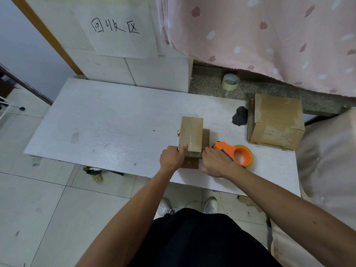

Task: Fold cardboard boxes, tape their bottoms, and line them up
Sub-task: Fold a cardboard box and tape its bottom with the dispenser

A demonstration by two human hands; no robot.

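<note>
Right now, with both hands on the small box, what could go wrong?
1. The small box sits close to the near edge of the table; a pull toward the person could slide it off.
2. The right hand is right beside the orange tape dispenser and could knock it.
3. The left hand presses only the box's near left corner, so the tape strip may stay loose elsewhere.

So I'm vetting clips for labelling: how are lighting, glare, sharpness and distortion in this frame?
Head view: soft, even light with faint shadows; small cardboard box, left hand and right hand are sharp; a glare streak sits on the box's clear tape; wide-angle distortion bows the white tabletop edges and the door frame; the far-left edge is slightly blurred.
</note>
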